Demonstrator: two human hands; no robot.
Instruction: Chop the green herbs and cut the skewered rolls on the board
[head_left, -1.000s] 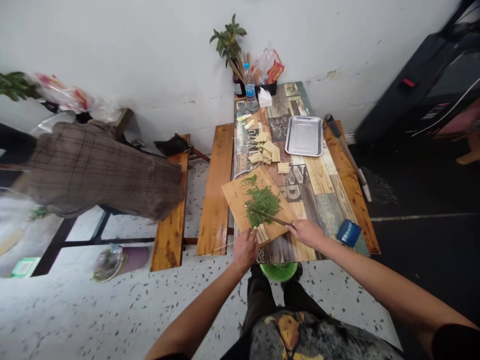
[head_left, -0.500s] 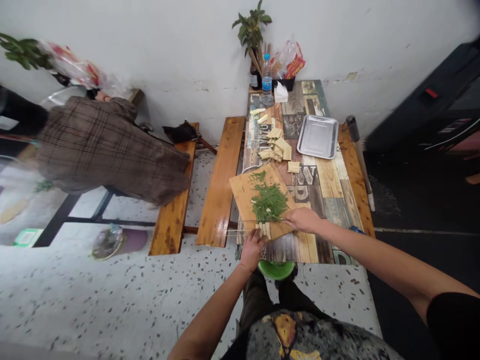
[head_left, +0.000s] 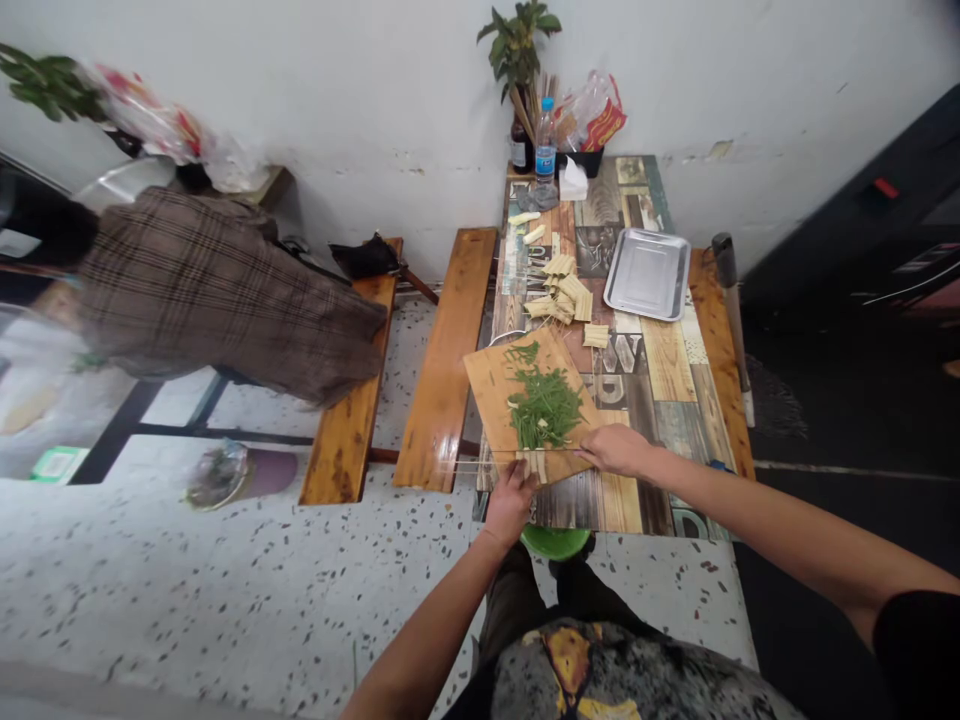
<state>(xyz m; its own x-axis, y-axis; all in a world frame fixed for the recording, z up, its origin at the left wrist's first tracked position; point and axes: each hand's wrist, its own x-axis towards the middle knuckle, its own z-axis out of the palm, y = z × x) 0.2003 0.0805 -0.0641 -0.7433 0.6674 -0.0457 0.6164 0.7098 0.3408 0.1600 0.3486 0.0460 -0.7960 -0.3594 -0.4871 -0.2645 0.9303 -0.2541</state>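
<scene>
A tilted wooden cutting board (head_left: 487, 385) lies at the near end of the table, bearing a heap of chopped green herbs (head_left: 547, 408). Several short pale rolls (head_left: 534, 463) sit side by side near the board's front edge. The fingers of my left hand (head_left: 511, 500) are closed against these rolls, and thin sticks jut out leftward past the hand. My right hand (head_left: 616, 450) is closed at the board's right edge around a thin, stick-like thing, whose line runs left above the rolls. Its exact kind is too fine to make out. Farther back lies a pile of pale ribbed pieces (head_left: 562, 290).
A metal tray (head_left: 649, 275) rests at the table's right. Behind stand a water bottle (head_left: 546, 140), tissues (head_left: 574, 180) and a potted plant (head_left: 517, 45). Under the front edge is a green basin (head_left: 556, 541). A bench (head_left: 450, 360) and a person in a plaid coat (head_left: 225, 290) are at left.
The view has shifted slightly, moving the table rightward in the picture. The line of the stick-like thing is a little lower and more level; both hands stay at the rolls.
</scene>
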